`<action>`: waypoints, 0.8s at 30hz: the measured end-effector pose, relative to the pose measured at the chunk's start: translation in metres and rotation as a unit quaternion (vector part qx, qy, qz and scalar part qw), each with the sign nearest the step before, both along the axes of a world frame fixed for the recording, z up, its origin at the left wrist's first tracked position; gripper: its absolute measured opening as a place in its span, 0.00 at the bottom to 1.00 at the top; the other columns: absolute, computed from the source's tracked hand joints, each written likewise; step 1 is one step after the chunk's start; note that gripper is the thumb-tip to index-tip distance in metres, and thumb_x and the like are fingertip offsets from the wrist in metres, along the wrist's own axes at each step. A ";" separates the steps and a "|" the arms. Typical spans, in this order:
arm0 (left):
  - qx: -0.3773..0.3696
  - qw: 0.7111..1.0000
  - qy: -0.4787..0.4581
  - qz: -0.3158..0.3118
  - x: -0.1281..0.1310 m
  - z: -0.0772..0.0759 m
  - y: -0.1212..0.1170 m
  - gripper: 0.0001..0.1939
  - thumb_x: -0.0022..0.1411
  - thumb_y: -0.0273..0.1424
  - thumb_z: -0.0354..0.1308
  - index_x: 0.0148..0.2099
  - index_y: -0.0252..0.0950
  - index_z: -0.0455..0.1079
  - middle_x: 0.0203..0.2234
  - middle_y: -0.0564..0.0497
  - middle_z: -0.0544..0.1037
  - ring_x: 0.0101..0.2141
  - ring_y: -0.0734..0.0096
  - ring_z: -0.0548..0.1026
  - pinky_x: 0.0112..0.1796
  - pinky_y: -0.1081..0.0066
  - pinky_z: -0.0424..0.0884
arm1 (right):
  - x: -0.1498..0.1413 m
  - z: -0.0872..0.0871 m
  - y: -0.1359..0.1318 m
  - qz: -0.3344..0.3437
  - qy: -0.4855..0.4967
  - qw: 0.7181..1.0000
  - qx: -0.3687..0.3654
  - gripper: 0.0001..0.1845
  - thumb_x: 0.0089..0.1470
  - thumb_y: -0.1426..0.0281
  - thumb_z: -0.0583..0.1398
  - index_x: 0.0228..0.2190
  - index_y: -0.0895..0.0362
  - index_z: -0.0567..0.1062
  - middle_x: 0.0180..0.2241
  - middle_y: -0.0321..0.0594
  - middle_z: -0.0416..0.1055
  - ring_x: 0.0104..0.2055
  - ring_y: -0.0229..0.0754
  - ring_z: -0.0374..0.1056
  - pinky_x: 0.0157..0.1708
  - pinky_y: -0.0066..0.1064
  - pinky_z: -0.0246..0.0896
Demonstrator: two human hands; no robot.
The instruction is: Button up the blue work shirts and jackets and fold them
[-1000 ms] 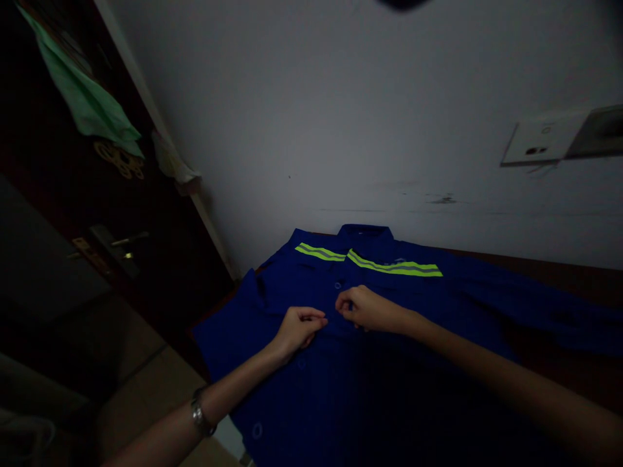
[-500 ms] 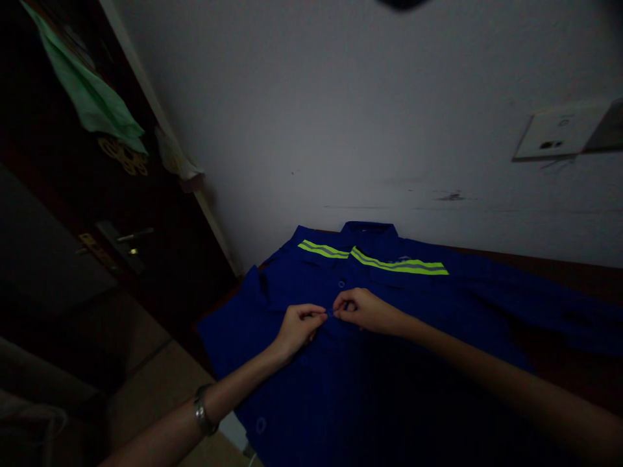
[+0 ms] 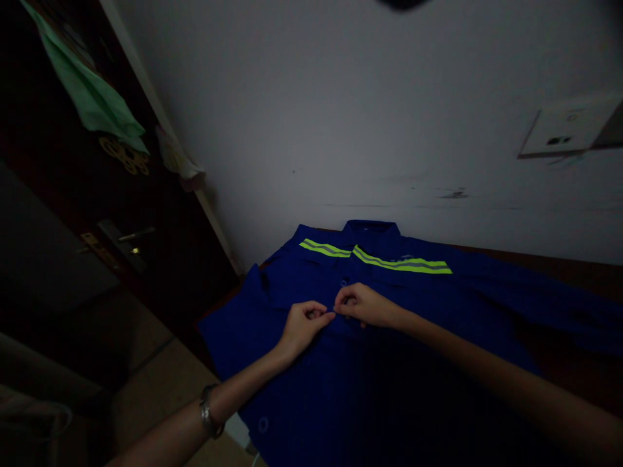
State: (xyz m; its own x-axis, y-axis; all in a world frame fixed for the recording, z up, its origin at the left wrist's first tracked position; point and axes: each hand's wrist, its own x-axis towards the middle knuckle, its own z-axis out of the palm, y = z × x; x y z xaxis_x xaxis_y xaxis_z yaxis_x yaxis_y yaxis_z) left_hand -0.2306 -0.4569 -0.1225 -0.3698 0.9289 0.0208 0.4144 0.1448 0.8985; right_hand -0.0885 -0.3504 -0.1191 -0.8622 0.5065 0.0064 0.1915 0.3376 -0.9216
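A dark blue work jacket (image 3: 302, 285) with yellow-green and grey reflective strips (image 3: 403, 264) lies spread out, collar toward the wall. At its front edge, my left hand (image 3: 304, 327) pinches the cloth between thumb and fingers. Close against it, my right hand (image 3: 363, 305) pinches the same edge from the other side. The fingertips almost meet and cover whatever small part sits between them. A round button (image 3: 343, 283) shows just above my right hand, and another ring-shaped button (image 3: 263, 425) lies lower on the jacket.
Dark wood of the table (image 3: 574, 383) shows at the right. Behind the jacket rises a pale wall (image 3: 341, 117) with a socket plate (image 3: 559, 130). At left stands a dark door (image 3: 170, 227) with a handle (image 3: 136, 235) and a hanging green cloth (image 3: 92, 97).
My left thumb has slid right, up against my right fingertips, and the button seen between the hands is now covered. The view has shifted slightly.
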 end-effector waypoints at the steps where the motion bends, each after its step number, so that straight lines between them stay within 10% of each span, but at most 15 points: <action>1: -0.002 1.000 -0.002 0.007 0.001 0.000 0.001 0.16 0.43 0.40 0.62 0.26 0.30 0.70 0.15 0.58 0.62 0.17 0.83 0.56 0.19 0.79 0.49 | 0.000 0.001 0.000 -0.001 0.000 1.000 0.003 0.06 0.46 0.71 0.55 0.27 0.61 0.70 0.18 0.31 0.62 0.13 0.27 0.56 0.09 0.18 0.51; 24: -0.015 0.997 -0.078 0.006 0.002 0.005 -0.010 0.15 0.43 0.38 0.62 0.28 0.30 0.67 0.13 0.60 0.58 0.15 0.85 0.53 0.18 0.79 0.46 | 0.004 0.006 -0.003 0.015 0.009 1.000 0.011 0.09 0.46 0.66 0.56 0.27 0.61 0.70 0.18 0.32 0.62 0.14 0.29 0.56 0.10 0.20 0.54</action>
State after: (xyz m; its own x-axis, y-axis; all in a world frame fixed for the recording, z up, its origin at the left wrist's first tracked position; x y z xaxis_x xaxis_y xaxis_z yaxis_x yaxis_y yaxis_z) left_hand -0.2289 -0.4672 -0.1171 -0.3780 0.9235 -0.0656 0.2687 0.1772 0.9468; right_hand -0.0842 -0.3534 -0.1131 -0.8771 0.4792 0.0332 0.1634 0.3626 -0.9175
